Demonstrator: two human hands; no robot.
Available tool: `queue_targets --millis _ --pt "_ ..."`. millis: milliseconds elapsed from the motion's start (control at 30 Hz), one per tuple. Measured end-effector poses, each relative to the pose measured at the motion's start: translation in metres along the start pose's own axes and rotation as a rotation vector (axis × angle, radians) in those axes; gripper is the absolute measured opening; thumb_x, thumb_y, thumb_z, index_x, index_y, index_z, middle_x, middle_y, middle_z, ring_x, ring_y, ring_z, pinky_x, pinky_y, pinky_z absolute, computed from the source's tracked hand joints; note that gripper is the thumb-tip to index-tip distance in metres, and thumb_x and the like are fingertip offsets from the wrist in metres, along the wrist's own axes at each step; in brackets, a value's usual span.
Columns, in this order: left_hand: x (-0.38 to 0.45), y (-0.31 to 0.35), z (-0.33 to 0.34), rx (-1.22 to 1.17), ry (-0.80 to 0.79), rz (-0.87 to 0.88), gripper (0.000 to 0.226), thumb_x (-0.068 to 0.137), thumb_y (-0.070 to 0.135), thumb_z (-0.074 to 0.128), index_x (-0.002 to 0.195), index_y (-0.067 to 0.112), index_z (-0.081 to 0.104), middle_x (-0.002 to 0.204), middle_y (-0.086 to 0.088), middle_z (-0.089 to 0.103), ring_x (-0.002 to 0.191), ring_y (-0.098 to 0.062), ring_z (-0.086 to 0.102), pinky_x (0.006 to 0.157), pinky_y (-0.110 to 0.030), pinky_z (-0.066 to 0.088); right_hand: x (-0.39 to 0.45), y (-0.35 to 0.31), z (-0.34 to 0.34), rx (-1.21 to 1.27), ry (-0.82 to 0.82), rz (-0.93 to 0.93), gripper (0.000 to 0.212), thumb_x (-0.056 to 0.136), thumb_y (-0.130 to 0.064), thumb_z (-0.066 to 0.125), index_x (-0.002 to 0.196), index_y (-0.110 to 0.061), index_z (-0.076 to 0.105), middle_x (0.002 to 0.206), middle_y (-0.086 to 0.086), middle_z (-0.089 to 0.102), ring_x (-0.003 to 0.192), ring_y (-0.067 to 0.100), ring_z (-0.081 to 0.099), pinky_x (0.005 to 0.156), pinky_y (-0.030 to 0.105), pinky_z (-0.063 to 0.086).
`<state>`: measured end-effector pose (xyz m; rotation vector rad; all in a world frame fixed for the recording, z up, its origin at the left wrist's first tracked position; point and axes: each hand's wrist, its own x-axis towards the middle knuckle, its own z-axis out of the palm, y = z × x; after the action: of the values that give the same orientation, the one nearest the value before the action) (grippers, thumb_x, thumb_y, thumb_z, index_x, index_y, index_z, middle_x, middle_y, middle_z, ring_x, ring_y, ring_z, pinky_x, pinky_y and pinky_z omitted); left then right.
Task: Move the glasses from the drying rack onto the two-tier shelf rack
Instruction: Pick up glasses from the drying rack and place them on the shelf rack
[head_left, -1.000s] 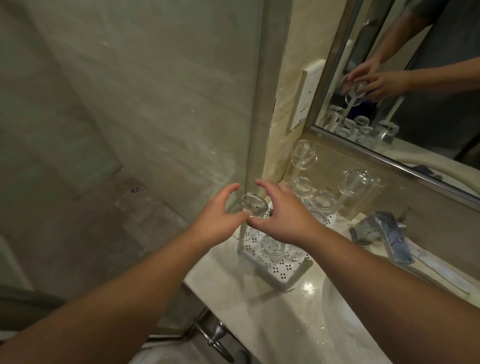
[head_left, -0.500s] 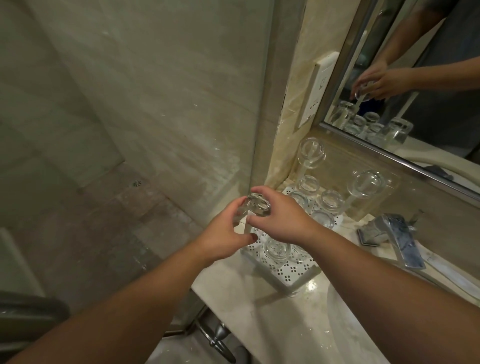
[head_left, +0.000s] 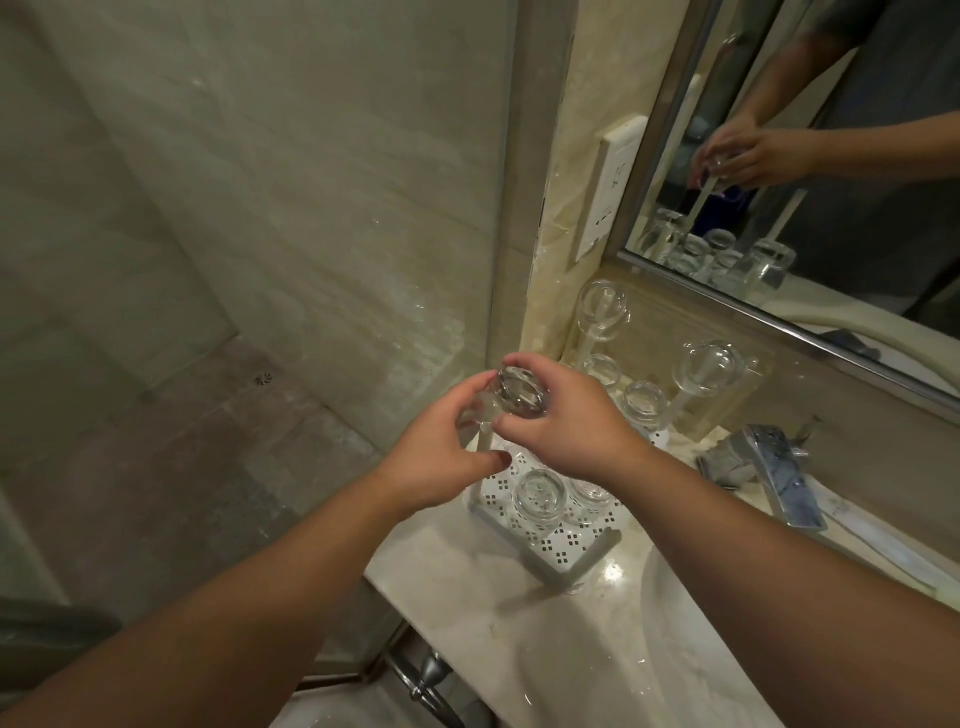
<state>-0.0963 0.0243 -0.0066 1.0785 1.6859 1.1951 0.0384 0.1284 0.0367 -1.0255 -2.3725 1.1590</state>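
Marble vanity counter (head_left: 467, 608), frame centre: both the left hand (head_left: 441, 457) and right hand (head_left: 566, 426) grip one inverted glass (head_left: 519, 400) just above its drying rack (head_left: 566, 561) peg. I judge the lift-off step under way; next it must be carried to the shelf rack, not visible.

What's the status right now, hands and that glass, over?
Left hand and right hand both grip one clear glass, tilted over its white peg. More glasses on drying rack. Nothing blocking.
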Motion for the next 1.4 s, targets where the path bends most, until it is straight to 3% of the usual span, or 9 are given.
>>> queue_targets --millis 67,167,400,633,767,900,1000,1133,1400 --pt "0.002 0.010 -0.001 0.002 -0.002 0.031 0.086 0.069 0.009 0.081 0.144 0.033 0.046 0.123 0.001 0.060 0.123 -0.016 0.058 0.104 -0.040 0.049 -0.002 -0.005 -0.008 0.022 0.036 -0.024 0.059 0.072 -0.034 0.076 0.127 -0.037 0.056 0.110 -0.014 0.069 0.092 0.003 0.068 0.086 0.034 0.056" --pt "0.005 0.025 -0.001 0.034 -0.004 0.085 0.086 0.070 0.010 0.083 0.142 0.037 0.045 0.132 -0.001 0.059 0.128 -0.015 0.055 0.097 -0.030 0.048 -0.007 -0.013 -0.022 0.033 0.091 -0.063 0.058 0.071 -0.032 0.078 0.125 -0.038 0.057 0.107 -0.015 0.069 0.089 0.000 0.067 0.083 0.032 0.056" --pt "0.010 0.065 0.007 0.084 -0.061 0.227 0.091 0.071 0.017 0.084 0.148 0.038 0.040 0.138 -0.002 0.056 0.130 -0.016 0.053 0.104 -0.034 0.046 -0.027 -0.028 -0.061 0.041 0.215 -0.125 0.053 0.070 -0.028 0.082 0.115 -0.044 0.058 0.093 -0.023 0.066 0.080 -0.010 0.064 0.066 0.006 0.046" --pt "0.009 0.093 0.034 -0.042 -0.122 0.331 0.088 0.071 0.018 0.081 0.140 0.055 0.041 0.144 0.008 0.048 0.122 -0.012 0.057 0.083 -0.022 0.052 -0.057 -0.035 -0.098 0.010 0.301 -0.148 0.051 0.069 -0.030 0.083 0.111 -0.044 0.057 0.093 -0.022 0.068 0.079 -0.004 0.067 0.067 0.017 0.054" --pt "0.001 0.096 0.050 -0.337 -0.164 0.198 0.096 0.062 0.021 0.091 0.137 0.056 0.043 0.139 0.008 0.051 0.122 -0.017 0.062 0.089 -0.037 0.058 -0.071 -0.032 -0.111 0.036 0.353 -0.119 0.051 0.069 -0.034 0.084 0.109 -0.045 0.055 0.094 -0.031 0.064 0.077 -0.002 0.066 0.063 0.018 0.054" --pt "-0.011 0.090 0.070 -0.797 -0.283 -0.106 0.107 0.050 0.033 0.097 0.144 0.031 0.045 0.136 -0.009 0.063 0.119 -0.029 0.065 0.093 -0.052 0.055 -0.084 -0.024 -0.116 0.102 0.404 -0.060 0.049 0.068 -0.040 0.083 0.107 -0.047 0.054 0.095 -0.018 0.067 0.086 0.006 0.066 0.075 0.033 0.056" --pt "-0.025 0.091 0.089 -1.064 -0.367 -0.243 0.103 0.051 0.051 0.094 0.141 0.024 0.052 0.139 -0.011 0.061 0.125 -0.031 0.060 0.093 -0.052 0.055 -0.091 -0.020 -0.114 0.186 0.436 -0.020 0.049 0.066 -0.044 0.081 0.107 -0.046 0.054 0.100 -0.011 0.067 0.091 0.013 0.067 0.080 0.043 0.056" --pt "-0.038 0.097 0.106 -1.159 -0.309 -0.313 0.092 0.058 0.068 0.075 0.138 0.027 0.056 0.137 -0.009 0.063 0.121 -0.029 0.064 0.094 -0.051 0.054 -0.097 -0.014 -0.103 0.286 0.470 0.025 0.055 0.055 -0.057 0.075 0.105 -0.048 0.053 0.098 -0.010 0.068 0.085 0.009 0.067 0.075 0.038 0.057" --pt "-0.040 0.105 0.106 -1.113 -0.173 -0.364 0.080 0.063 0.070 0.066 0.132 0.030 0.058 0.125 -0.001 0.071 0.114 -0.022 0.068 0.086 -0.043 0.057 -0.102 -0.002 -0.079 0.345 0.471 0.062 0.054 0.058 -0.053 0.078 0.103 -0.048 0.049 0.106 -0.007 0.068 0.090 0.022 0.068 0.079 0.051 0.056"
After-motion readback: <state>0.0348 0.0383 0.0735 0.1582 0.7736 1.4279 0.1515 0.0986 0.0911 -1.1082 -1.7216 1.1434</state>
